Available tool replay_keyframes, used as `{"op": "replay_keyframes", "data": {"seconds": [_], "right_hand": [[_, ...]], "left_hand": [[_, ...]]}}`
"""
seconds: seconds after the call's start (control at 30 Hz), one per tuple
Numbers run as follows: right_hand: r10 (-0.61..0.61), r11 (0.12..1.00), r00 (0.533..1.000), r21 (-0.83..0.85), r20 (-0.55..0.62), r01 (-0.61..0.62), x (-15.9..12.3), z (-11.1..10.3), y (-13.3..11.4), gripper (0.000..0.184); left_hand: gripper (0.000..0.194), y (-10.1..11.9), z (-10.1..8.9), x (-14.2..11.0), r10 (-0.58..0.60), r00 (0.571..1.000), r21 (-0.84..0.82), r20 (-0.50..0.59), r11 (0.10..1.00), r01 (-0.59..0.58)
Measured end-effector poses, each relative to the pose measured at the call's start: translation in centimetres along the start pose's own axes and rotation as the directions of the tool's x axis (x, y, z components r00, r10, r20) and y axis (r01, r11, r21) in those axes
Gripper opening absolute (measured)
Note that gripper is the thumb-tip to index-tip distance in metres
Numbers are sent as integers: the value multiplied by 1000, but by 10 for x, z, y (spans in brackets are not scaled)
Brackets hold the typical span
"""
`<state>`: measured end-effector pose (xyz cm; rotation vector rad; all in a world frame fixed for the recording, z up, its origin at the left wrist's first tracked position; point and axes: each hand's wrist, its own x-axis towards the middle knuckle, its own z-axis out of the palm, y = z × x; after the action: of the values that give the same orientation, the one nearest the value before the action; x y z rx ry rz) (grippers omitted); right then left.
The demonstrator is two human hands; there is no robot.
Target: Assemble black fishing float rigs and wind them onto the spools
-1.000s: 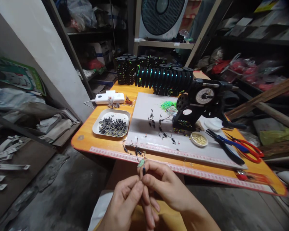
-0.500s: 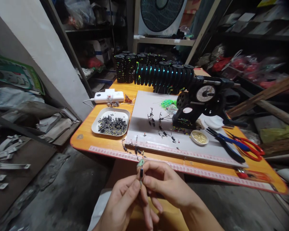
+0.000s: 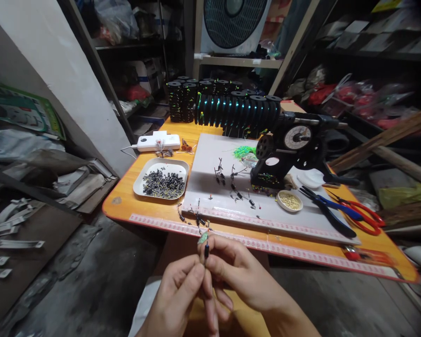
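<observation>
Both hands meet just in front of the orange table's near edge [image 3: 154, 223]. My right hand [image 3: 238, 274] pinches a small black tube-shaped piece [image 3: 206, 251] upright between thumb and fingers, with a pale green tab [image 3: 203, 238] above it. My left hand [image 3: 180, 295] is closed in a pinch just below that piece, fingertips touching it. Similar small black pieces [image 3: 198, 217] lie scattered on the table edge and on the grey mat [image 3: 266, 206].
A white tray [image 3: 161, 178] holds several black pieces. A black dial machine [image 3: 291, 150], rows of black spools [image 3: 231, 110], a small dish of yellow beads [image 3: 289, 201], blue pliers [image 3: 331, 210], red scissors [image 3: 366, 219] and a white power strip [image 3: 157, 141] sit on the table.
The hands stay joined in the same place; the fingers shift slightly on the black piece. The view has barely moved.
</observation>
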<state>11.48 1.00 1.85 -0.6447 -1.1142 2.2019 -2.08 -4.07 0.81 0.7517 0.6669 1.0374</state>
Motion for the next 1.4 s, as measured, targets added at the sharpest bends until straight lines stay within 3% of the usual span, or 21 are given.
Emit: {"op": "replay_keyframes", "data": {"seconds": [0.07, 0.13, 0.2, 0.27, 0.33, 0.43, 0.5, 0.57, 0.67, 0.73, 0.8, 0.87, 0.93, 1.13, 1.4], "right_hand": [[-2, 999, 1000, -35, -6, 2, -1, -2, -1, 34], [-15, 992, 999, -124, -44, 10, -3, -4, -5, 31], [-94, 944, 990, -327, -108, 53, -5, -6, -10, 25], [-225, 796, 964, -597, -140, 99, -8, -8, -16, 17], [-322, 594, 939, -799, -123, 99, -11, -10, -22, 13], [-329, 389, 941, -919, -77, 60, -17, -13, -36, 12], [-342, 324, 937, -945, -76, 41, -19, -16, -49, 15], [-408, 373, 900, -928, -151, 14, -18, -21, -66, 17], [-422, 673, 855, -736, -302, 72, -3, -28, -91, 29], [-329, 855, 897, -497, -295, 151, 14, -32, -104, 37], [-217, 948, 959, -272, -184, 163, 30, -35, -113, 36], [-131, 985, 990, -120, -58, 124, 44, -34, -117, 31], [-88, 996, 996, -16, -28, 88, 52, -30, -118, 31], [-86, 988, 968, 102, -237, 113, 61, -9, -114, 40], [-134, 984, 953, 77, -273, 161, 59, -8, -114, 39]], "left_hand": [[38, 3, -5, 0, -14, 1000, 41, 24, 999, 13], [40, 11, -10, 2, -19, 1000, 246, -7, 969, 20], [40, 24, -15, 10, 107, 990, 525, -92, 850, -43], [32, 39, -15, 24, 304, 938, 644, -166, 754, -130], [24, 51, -10, 44, 370, 905, 561, -209, 804, -199], [30, 60, -1, 73, 257, 958, 278, -131, 937, -213], [29, 61, 3, 87, 183, 980, 164, -74, 972, -170], [27, 61, 3, 95, 152, 987, 140, -49, 980, -143], [28, 62, 1, 98, 146, 989, 157, -24, 977, -141], [27, 62, 1, 98, 150, 989, 169, -6, 975, -147], [26, 63, 3, 98, 168, 986, 177, 9, 970, -167], [28, 64, 7, 96, 186, 982, 174, 22, 967, -188], [29, 66, 11, 93, 198, 980, 154, 30, 968, -200], [30, 67, 21, 81, 220, 975, 55, -7, 974, -220], [26, 56, 25, 68, 133, 991, -60, -28, 989, -135]]}}
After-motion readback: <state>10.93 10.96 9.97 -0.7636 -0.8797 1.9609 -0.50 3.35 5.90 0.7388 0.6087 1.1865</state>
